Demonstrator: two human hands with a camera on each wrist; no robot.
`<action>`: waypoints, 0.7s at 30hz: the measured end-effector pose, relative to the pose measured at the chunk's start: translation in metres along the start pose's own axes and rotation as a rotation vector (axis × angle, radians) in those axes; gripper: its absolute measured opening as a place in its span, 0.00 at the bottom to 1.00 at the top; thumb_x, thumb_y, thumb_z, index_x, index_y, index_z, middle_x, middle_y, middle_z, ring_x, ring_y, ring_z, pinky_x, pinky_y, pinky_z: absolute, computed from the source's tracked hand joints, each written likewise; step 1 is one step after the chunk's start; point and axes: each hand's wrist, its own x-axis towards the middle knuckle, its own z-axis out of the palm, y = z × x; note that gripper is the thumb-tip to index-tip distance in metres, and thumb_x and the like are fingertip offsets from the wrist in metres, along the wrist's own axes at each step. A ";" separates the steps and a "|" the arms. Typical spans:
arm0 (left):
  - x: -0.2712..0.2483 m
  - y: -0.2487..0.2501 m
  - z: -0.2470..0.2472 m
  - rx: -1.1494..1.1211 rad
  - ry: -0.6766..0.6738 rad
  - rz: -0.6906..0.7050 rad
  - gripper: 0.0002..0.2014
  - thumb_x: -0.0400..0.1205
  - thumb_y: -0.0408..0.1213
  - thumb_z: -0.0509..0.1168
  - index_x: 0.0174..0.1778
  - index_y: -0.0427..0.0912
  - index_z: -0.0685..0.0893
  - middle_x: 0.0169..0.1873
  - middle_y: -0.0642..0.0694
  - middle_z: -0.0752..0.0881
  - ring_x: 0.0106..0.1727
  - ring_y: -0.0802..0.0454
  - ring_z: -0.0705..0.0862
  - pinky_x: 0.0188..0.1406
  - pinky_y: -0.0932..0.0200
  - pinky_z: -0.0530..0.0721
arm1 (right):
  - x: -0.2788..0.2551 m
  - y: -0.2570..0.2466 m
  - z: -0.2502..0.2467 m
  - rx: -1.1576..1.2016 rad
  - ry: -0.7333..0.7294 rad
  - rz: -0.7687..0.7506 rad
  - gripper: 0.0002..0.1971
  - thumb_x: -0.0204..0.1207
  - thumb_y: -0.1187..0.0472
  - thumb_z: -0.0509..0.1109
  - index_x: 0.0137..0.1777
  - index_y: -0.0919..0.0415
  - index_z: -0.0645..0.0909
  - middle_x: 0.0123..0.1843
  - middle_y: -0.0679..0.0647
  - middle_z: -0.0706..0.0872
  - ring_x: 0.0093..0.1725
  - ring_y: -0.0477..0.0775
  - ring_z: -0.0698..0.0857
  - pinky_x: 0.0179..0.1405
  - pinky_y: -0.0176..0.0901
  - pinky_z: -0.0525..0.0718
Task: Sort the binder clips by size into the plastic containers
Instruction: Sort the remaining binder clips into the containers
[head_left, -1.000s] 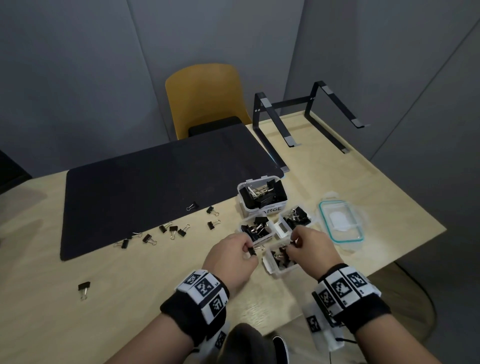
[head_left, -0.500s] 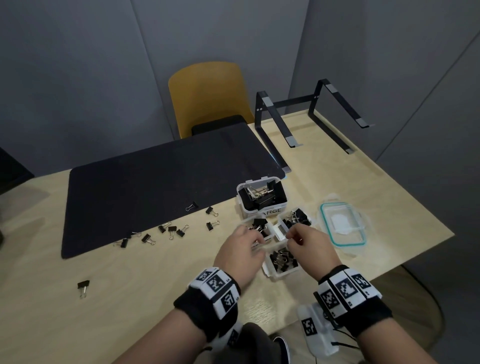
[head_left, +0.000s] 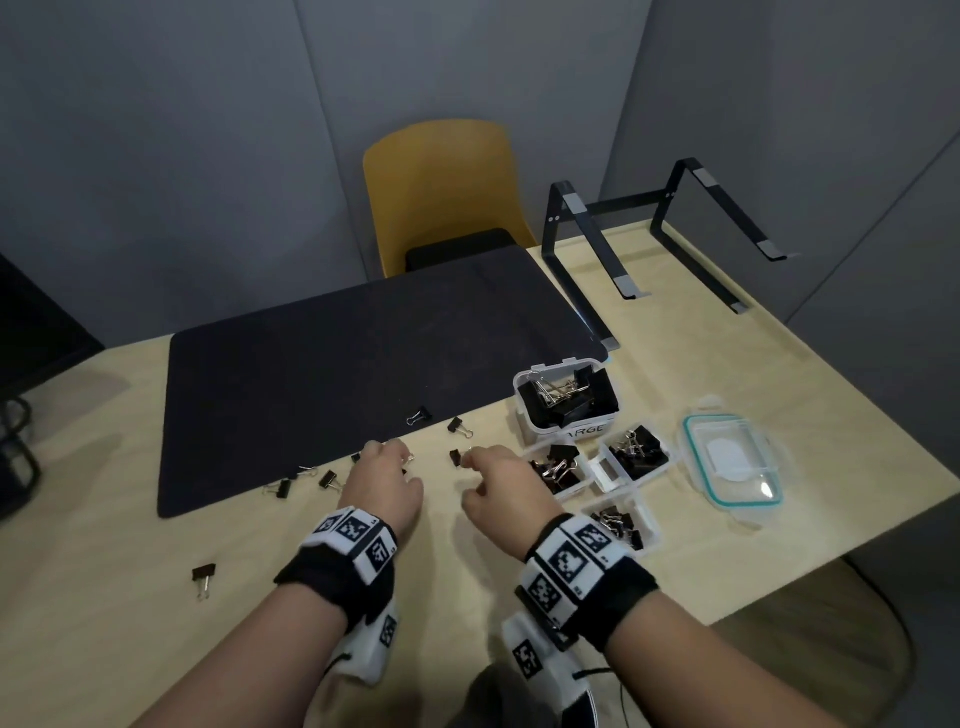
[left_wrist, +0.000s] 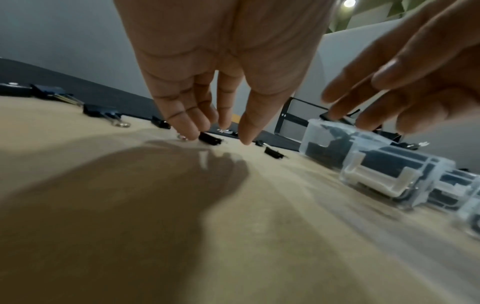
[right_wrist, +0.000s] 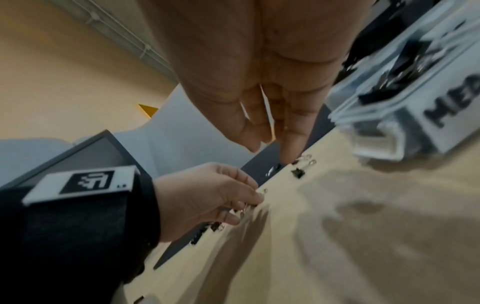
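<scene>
Several small black binder clips lie loose along the front edge of the black mat (head_left: 322, 374). My left hand (head_left: 395, 454) reaches down among them with straight fingers; a fingertip (left_wrist: 187, 133) touches a wire loop beside a small clip (left_wrist: 209, 138), and nothing is gripped. My right hand (head_left: 467, 462) is also open, its index fingertip (right_wrist: 291, 153) touching a small clip (head_left: 455, 457). To its right stand the plastic containers: the large one (head_left: 530, 415), a medium one (head_left: 575, 487), a third (head_left: 608, 449) and the nearest one (head_left: 649, 525), all holding black clips.
A clear lid with a teal seal (head_left: 732, 460) lies right of the containers. One bigger clip (head_left: 203, 574) sits alone at the front left. A black laptop stand (head_left: 665, 244) is at the back right, a yellow chair (head_left: 447, 192) behind the table.
Both hands have left the containers and moved left to the loose clips by the mat's edge. They no longer pinch anything between them.
</scene>
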 end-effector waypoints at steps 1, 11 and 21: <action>0.003 -0.003 0.000 0.020 -0.014 -0.003 0.17 0.78 0.37 0.64 0.64 0.44 0.78 0.61 0.43 0.76 0.56 0.45 0.81 0.51 0.54 0.78 | 0.006 -0.002 0.008 -0.020 -0.043 0.019 0.23 0.75 0.65 0.62 0.72 0.60 0.71 0.70 0.57 0.73 0.60 0.58 0.80 0.61 0.46 0.78; 0.013 -0.015 0.006 0.076 -0.018 0.063 0.12 0.81 0.36 0.62 0.60 0.41 0.79 0.60 0.42 0.77 0.56 0.43 0.81 0.53 0.53 0.78 | 0.047 -0.010 0.042 -0.171 -0.065 0.171 0.23 0.74 0.72 0.61 0.69 0.62 0.66 0.71 0.60 0.65 0.63 0.65 0.77 0.59 0.52 0.79; 0.004 -0.019 0.008 0.098 -0.046 0.153 0.05 0.82 0.35 0.62 0.50 0.40 0.81 0.55 0.41 0.75 0.51 0.43 0.81 0.50 0.53 0.79 | 0.030 -0.003 0.045 -0.356 0.026 0.079 0.09 0.79 0.69 0.58 0.57 0.65 0.73 0.58 0.60 0.77 0.55 0.65 0.82 0.41 0.47 0.70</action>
